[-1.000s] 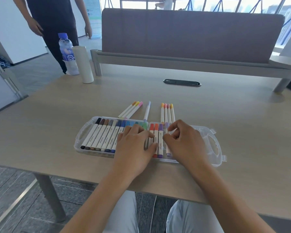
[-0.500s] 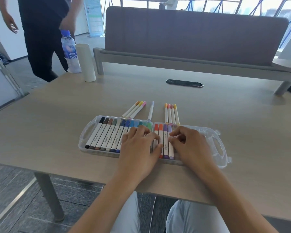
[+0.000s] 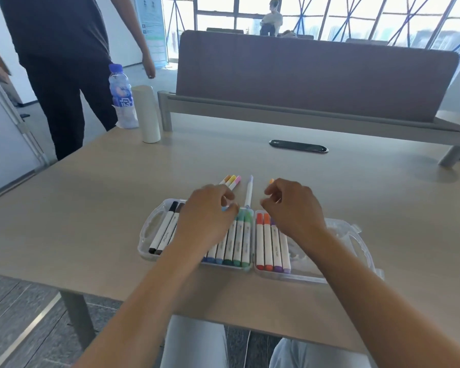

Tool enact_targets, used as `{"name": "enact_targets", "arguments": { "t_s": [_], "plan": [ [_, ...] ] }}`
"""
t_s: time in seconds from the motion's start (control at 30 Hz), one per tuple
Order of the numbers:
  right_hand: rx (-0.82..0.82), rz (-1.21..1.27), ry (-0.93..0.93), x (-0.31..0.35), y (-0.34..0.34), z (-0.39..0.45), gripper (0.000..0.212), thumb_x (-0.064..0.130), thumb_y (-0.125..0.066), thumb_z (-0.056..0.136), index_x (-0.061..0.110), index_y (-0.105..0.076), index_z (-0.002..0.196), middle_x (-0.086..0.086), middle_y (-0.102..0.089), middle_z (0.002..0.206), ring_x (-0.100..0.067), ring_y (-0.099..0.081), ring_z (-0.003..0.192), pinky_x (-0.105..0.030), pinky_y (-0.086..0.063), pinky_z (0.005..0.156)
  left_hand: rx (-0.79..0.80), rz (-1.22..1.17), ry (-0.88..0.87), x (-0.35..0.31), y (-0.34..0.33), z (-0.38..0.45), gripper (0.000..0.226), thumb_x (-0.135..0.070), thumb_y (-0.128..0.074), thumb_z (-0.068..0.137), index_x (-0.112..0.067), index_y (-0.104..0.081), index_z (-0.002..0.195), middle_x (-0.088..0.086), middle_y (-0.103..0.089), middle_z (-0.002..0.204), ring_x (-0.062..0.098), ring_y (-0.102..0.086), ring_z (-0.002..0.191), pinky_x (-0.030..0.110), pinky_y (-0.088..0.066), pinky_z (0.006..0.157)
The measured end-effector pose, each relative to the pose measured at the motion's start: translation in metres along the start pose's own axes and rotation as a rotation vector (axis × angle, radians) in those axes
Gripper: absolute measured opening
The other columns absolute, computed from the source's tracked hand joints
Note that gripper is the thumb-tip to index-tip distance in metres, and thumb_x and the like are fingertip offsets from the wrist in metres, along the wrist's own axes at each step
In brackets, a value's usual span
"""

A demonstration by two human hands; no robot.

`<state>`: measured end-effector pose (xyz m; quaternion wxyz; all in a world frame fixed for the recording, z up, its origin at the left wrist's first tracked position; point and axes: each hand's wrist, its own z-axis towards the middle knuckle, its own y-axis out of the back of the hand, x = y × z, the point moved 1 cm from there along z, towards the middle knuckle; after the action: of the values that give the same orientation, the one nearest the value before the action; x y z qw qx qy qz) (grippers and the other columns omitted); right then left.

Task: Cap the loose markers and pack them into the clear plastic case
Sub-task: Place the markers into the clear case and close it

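Open-plan office: long desk (image 3: 91, 208) with fabric divider screen (image 3: 316, 81) along far edge, cable grommet (image 3: 298, 146), banner stand (image 3: 153, 30), tall glazed wall (image 3: 356, 17) behind

Loose markers (image 3: 231, 181) lie behind the case (image 3: 337, 229) on the table (image 3: 91, 208).

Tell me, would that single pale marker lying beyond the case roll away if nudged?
Probably: the lone marker looks round and slim, lying free on the smooth table. It seems light and stiff, so easy to pinch.
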<state>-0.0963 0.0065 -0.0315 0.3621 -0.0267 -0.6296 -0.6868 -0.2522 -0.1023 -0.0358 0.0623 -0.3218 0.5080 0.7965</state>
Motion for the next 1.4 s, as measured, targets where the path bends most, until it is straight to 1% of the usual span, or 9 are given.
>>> {"name": "enact_targets", "arguments": {
  "t_s": [0.23, 0.4, 0.57, 0.67, 0.77, 0.87, 1.03, 1.1, 1.4],
  "plan": [
    [0.025, -0.15, -0.005, 0.021, -0.039, 0.059, 0.032, 0.046, -0.07, 0.087, 0.027, -0.068, 0.113, 0.008, -0.071, 0.104, -0.015, -0.066, 0.09, -0.032, -0.054, 0.074, 0.003, 0.149, 0.021, 0.031, 0.017, 0.052, 0.021, -0.035, -0.066, 0.091, -0.029, -0.068, 0.111, -0.011, -0.065, 0.097, 0.012, -0.061, 0.091, 0.03, -0.048, 0.077],
    [0.039, -0.264, -0.034, 0.023, -0.054, 0.079, 0.023, 0.041, -0.071, 0.087, 0.022, -0.063, 0.077, 0.005, -0.064, 0.07, -0.014, -0.061, 0.065, -0.032, -0.057, 0.065, 0.02, 0.147, 0.014, 0.043, 0.011, 0.078, 0.022, -0.033, -0.067, 0.091, -0.027, -0.069, 0.112, -0.011, -0.064, 0.095, 0.01, -0.059, 0.087, 0.029, -0.046, 0.077],
    [0.049, -0.23, -0.051, 0.019, -0.056, 0.082, 0.025, 0.04, -0.07, 0.084, 0.02, -0.065, 0.071, 0.003, -0.063, 0.063, -0.014, -0.06, 0.059, -0.031, -0.053, 0.058, 0.097, 0.173, -0.011, 0.044, -0.006, 0.087, 0.023, -0.038, -0.067, 0.091, -0.028, -0.067, 0.111, -0.009, -0.066, 0.095, 0.01, -0.061, 0.085, 0.029, -0.051, 0.076],
    [0.033, -0.099, -0.066, 0.017, -0.049, 0.084, 0.025, 0.04, -0.069, 0.085, 0.017, -0.071, 0.076, 0.004, -0.07, 0.072, -0.013, -0.063, 0.066, -0.033, -0.056, 0.067, 0.113, 0.199, -0.063, 0.042, -0.016, 0.089, 0.022, -0.04, -0.068, 0.089, -0.029, -0.067, 0.108, -0.008, -0.064, 0.099, 0.011, -0.06, 0.085, 0.028, -0.049, 0.074],
    [0.047, 0.099, -0.096, 0.016, -0.026, 0.087, 0.014, 0.039, -0.07, 0.09, 0.028, -0.07, 0.082, 0.01, -0.069, 0.085, -0.009, -0.062, 0.077, -0.036, -0.056, 0.081, 0.092, 0.227, -0.08, 0.039, -0.017, 0.092, 0.018, -0.039, -0.069, 0.089, -0.028, -0.067, 0.104, -0.008, -0.059, 0.099, 0.011, -0.057, 0.089, 0.025, -0.041, 0.074],
    [0.058, 0.247, -0.133, 0.01, 0.0, 0.084, 0.011, 0.035, -0.073, 0.089, 0.025, -0.076, 0.086, 0.01, -0.072, 0.086, -0.014, -0.066, 0.081, -0.039, -0.058, 0.082, 0.064, 0.212, -0.046, 0.038, -0.013, 0.098, 0.014, -0.039, -0.067, 0.091, -0.028, -0.066, 0.101, -0.009, -0.059, 0.096, 0.01, -0.056, 0.088, 0.025, -0.041, 0.075],
    [0.049, 0.227, -0.141, -0.016, 0.021, 0.059, 0.007, 0.036, -0.075, 0.088, 0.03, -0.072, 0.09, 0.015, -0.069, 0.084, -0.008, -0.064, 0.078, -0.029, -0.048, 0.069, 0.06, 0.221, 0.034, 0.036, -0.016, 0.101, 0.012, -0.036, -0.064, 0.094, -0.026, -0.067, 0.101, -0.006, -0.064, 0.099, 0.012, -0.058, 0.089, 0.026, -0.043, 0.077],
    [0.041, 0.216, -0.154, -0.03, 0.023, 0.046, 0.007, 0.037, -0.075, 0.088, 0.032, -0.07, 0.089, 0.014, -0.07, 0.084, -0.009, -0.066, 0.081, -0.031, -0.05, 0.073, 0.062, 0.224, 0.042, 0.035, -0.018, 0.1, 0.014, -0.035, -0.065, 0.093, -0.025, -0.068, 0.103, -0.005, -0.065, 0.101, 0.013, -0.059, 0.091, 0.027, -0.044, 0.077],
    [0.054, 0.131, -0.203, -0.081, 0.043, 0.004, 0.009, 0.032, -0.072, 0.088, 0.031, -0.07, 0.097, 0.013, -0.072, 0.079, -0.006, -0.065, 0.079, -0.031, -0.047, 0.073, 0.077, 0.146, -0.126, -0.031, -0.049, 0.077, 0.019, -0.038, -0.064, 0.092, -0.026, -0.067, 0.106, -0.006, -0.06, 0.101, 0.014, -0.058, 0.094, 0.03, -0.047, 0.079]
  ]
}}
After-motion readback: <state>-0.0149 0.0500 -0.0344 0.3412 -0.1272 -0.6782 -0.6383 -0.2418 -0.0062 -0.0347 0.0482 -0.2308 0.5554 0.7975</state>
